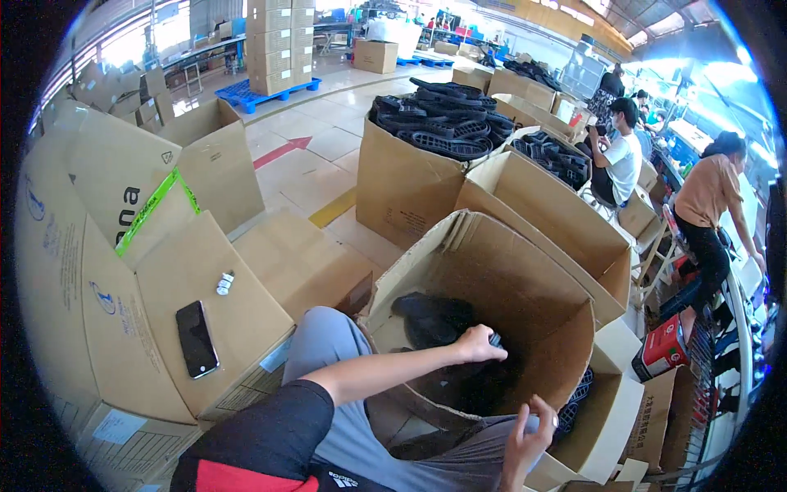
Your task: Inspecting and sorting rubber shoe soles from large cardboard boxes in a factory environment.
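My left hand [478,345] reaches into a tall open cardboard box [508,254] in front of my knees. Its fingers are closed around a small dark thing [495,339], mostly hidden by the hand and too small to name. Below it in the box lie black pieces [433,316], which look like shoe soles, in deep shadow. My right hand [529,436] is raised near the box's near right edge, fingers bent and apart, holding nothing.
Boxes heaped with black shoe soles [443,123] stand beyond. Leftward, a phone [197,339] and a small white item [225,283] lie on a carton [164,271]. A red can [662,348] stands at right, near a seated person in white [620,160] and another in orange [711,193].
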Available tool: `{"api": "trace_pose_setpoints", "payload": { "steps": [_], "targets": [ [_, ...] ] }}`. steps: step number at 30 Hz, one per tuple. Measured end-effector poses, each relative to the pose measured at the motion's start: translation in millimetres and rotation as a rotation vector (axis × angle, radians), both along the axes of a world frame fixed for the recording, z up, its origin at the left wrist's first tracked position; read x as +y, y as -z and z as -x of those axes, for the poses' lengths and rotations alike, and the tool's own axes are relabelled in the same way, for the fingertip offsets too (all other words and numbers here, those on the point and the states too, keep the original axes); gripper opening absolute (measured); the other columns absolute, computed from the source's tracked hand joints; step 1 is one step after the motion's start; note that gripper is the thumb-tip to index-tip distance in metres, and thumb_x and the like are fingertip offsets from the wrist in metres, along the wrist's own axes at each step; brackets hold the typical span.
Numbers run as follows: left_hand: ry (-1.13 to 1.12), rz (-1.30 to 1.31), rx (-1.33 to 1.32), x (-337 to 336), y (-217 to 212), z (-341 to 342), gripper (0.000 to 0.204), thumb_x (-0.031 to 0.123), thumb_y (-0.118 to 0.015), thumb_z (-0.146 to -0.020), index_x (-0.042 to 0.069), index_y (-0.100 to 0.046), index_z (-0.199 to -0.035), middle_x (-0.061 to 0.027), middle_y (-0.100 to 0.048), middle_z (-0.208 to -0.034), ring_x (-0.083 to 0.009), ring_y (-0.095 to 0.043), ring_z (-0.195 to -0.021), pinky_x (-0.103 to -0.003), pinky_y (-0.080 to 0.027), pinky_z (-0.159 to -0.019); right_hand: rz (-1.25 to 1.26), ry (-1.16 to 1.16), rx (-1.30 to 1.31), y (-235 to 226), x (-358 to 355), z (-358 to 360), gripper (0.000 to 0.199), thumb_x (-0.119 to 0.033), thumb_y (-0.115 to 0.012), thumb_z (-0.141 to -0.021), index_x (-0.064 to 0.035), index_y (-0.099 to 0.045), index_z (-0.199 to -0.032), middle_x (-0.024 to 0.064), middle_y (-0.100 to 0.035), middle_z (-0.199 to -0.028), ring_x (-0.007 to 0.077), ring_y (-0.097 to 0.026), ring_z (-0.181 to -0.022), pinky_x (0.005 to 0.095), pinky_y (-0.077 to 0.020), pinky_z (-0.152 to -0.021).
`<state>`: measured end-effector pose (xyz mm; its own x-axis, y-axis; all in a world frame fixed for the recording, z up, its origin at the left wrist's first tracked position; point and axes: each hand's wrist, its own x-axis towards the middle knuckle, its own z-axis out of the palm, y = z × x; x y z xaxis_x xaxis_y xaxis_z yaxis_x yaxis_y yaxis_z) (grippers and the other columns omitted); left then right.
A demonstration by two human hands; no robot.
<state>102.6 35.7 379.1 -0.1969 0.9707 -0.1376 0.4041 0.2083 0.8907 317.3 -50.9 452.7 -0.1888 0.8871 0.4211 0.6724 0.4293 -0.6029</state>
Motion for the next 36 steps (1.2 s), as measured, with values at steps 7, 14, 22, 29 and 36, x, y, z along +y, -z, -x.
{"api": "trace_pose_setpoints", "payload": {
  "steps": [7,14,22,29,36],
  "targets": [
    [0.06,-0.431,0.053,-67,-49,7,0.033,0.026,-0.068,-0.061,0.0,-0.051,-0.073,-0.018,-0.057,-0.066,-0.0317,-0.059,-0.063,-0.04,-0.046,-0.058,0.774,-0.263,0.62,62,109,88,0.051,-0.044,-0.046,-0.09,-0.0015,-0.047,-0.119,0.0083,-0.056,-0.102,0.0164,-0.052,-0.09,0.0286,-0.0411,-0.082],
    [0.708,-0.797,0.674,-81,-35,-5,0.029,0.023,-0.064,-0.067,0.006,-0.048,-0.084,-0.0077,-0.05,-0.078,-0.0239,-0.058,-0.073,-0.034,-0.047,-0.062,1.373,-0.284,1.042,22,124,82,0.041,-0.046,-0.049,-0.085,-0.0079,-0.062,-0.094,0.0035,-0.064,-0.079,0.0172,-0.06,-0.066,0.0321,-0.0498,-0.065],
    [0.663,-0.963,0.879,-75,-49,-6,0.021,0.032,-0.056,-0.073,0.014,-0.047,-0.072,-0.0007,-0.043,-0.07,-0.015,-0.05,-0.068,-0.027,-0.04,-0.059,0.993,-0.387,0.86,35,144,63,0.027,-0.01,-0.065,-0.075,-0.0036,-0.057,-0.099,0.0046,-0.063,-0.088,0.0147,-0.061,-0.072,0.0298,-0.0508,-0.068],
    [-0.157,-0.743,-0.093,-56,-70,28,0.065,0.037,-0.076,-0.063,0.008,-0.046,-0.113,-0.0091,-0.05,-0.109,-0.021,-0.05,-0.098,-0.035,-0.04,-0.083,0.929,-0.495,1.044,13,125,53,0.04,-0.019,-0.07,-0.07,-0.0022,-0.055,-0.103,0.0051,-0.062,-0.09,0.0151,-0.061,-0.074,0.0297,-0.051,-0.07],
    [0.259,0.021,-1.336,-46,-76,80,0.059,0.046,-0.055,-0.082,0.005,-0.044,-0.124,-0.0054,-0.053,-0.114,-0.0145,-0.049,-0.107,-0.032,-0.038,-0.092,1.001,-0.939,0.694,12,114,61,0.052,0.0,-0.073,-0.066,-0.0009,-0.053,-0.114,0.0038,-0.061,-0.104,0.0119,-0.056,-0.093,0.0276,-0.0421,-0.088]
  ]
}}
